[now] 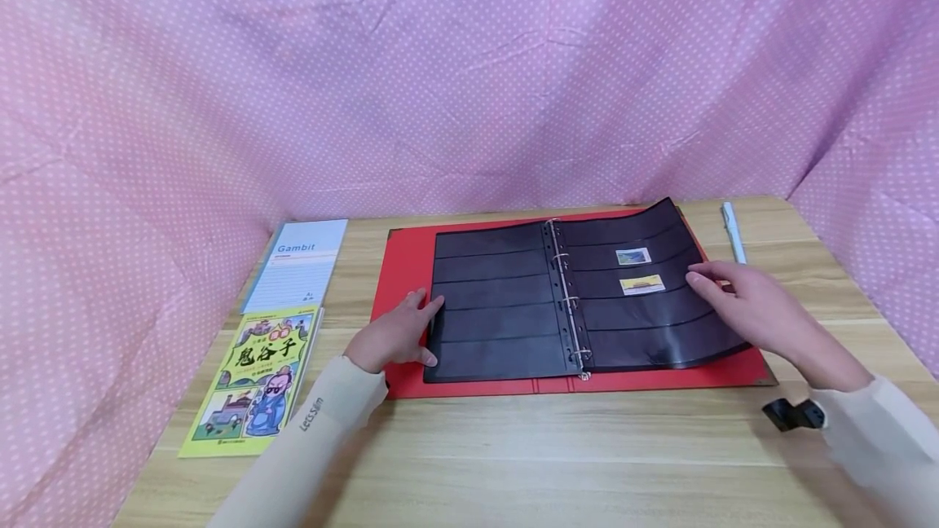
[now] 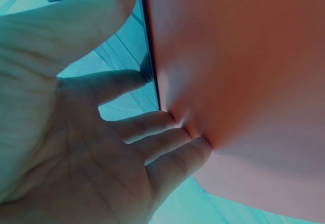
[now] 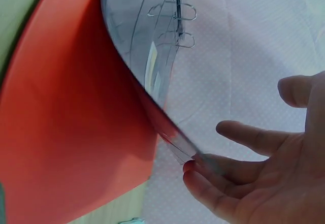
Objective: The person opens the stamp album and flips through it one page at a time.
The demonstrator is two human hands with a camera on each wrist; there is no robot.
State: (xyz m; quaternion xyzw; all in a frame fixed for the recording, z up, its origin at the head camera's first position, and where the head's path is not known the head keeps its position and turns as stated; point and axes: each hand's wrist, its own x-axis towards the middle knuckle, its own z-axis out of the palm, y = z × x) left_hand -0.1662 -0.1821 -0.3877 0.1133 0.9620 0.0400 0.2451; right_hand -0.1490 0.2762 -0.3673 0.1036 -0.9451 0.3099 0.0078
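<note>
A red ring binder [image 1: 402, 267] lies open on the wooden table, with black pocket pages on metal rings [image 1: 565, 300]. The flat left page [image 1: 491, 288] has strip pockets with nothing visible in them. My left hand [image 1: 399, 332] rests at its left edge, and its fingertips touch the red cover in the left wrist view. The right page [image 1: 631, 332] curves up along its outer side. My right hand [image 1: 748, 304] supports that raised edge on its fingers; the right wrist view shows the thumb apart from it. Two stamps, one blue-green [image 1: 633, 257] and one yellow [image 1: 641, 284], sit in its pockets.
Left of the binder lie a pale blue Gambit notebook [image 1: 297, 267] and a yellow-green comic-style book [image 1: 249, 381]. A light blue pen [image 1: 733, 233] lies at the back right. Pink dotted cloth [image 1: 469, 72] hangs behind the table [image 1: 550, 463].
</note>
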